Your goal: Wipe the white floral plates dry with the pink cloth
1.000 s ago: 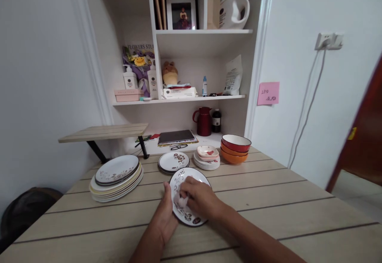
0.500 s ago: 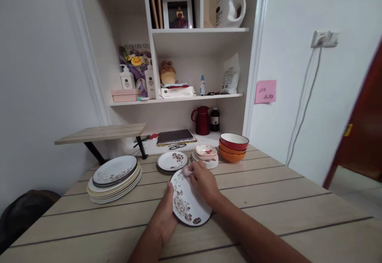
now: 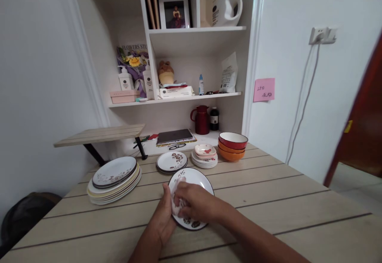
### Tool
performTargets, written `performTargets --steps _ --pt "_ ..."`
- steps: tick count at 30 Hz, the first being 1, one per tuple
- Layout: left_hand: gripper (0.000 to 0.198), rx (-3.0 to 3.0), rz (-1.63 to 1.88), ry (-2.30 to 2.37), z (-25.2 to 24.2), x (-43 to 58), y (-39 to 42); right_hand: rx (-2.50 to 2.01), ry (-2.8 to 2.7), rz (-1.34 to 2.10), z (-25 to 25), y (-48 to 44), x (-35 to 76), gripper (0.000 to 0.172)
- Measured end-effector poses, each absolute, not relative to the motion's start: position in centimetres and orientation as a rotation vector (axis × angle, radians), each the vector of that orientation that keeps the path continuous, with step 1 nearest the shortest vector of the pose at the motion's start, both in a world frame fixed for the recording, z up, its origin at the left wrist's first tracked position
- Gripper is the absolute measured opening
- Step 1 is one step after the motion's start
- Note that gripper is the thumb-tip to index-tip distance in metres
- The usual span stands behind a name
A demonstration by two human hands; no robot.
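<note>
A white plate with a dark rim and brown flower pattern (image 3: 198, 178) lies on the wooden table (image 3: 268, 199) in front of me. My left hand (image 3: 163, 217) grips its left edge, thumb on the rim. My right hand (image 3: 193, 203) is closed on a small pale cloth (image 3: 176, 199) and presses it on the plate's left part, covering much of the pattern.
A stack of large plates (image 3: 115, 177) sits at the left, a smaller flowered plate stack (image 3: 172, 162) behind, then small saucers (image 3: 205, 156) and stacked red and orange bowls (image 3: 232, 145). A low wooden riser (image 3: 100, 134) and shelves with bottles, a red jug (image 3: 202, 119) and a tablet stand at the back.
My right hand has drawn the cloth back from the plate's far edge to its near left part. The plate has tipped flatter under my left hand.
</note>
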State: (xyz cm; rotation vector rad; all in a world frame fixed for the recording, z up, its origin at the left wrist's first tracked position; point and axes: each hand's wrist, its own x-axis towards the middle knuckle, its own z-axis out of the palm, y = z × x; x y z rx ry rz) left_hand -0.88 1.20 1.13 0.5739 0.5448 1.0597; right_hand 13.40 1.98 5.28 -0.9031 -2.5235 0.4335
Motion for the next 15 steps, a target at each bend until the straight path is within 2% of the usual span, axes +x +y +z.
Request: performTargets --steps 4,7,11,15 --pt "0.062 0.580 1.067 0.512 0.6 -1.0 1.7 -0.958 -2.720 0.649 6.0 1.7 14.9 0.018" --pt "0.063 0.587 1.058 0.474 -0.1 -1.1 2.3 -1.209 -2.710 0.742 6.2 2.4 16.7 0.019" --pt "0.064 0.583 1.054 0.485 -0.5 -1.1 2.7 -1.641 -2.340 0.506 5.9 4.0 18.3 0.018" --pt "0.061 0.583 1.083 0.484 -0.3 -1.0 2.7 -1.733 -2.115 0.323 5.1 5.1 17.7 0.015"
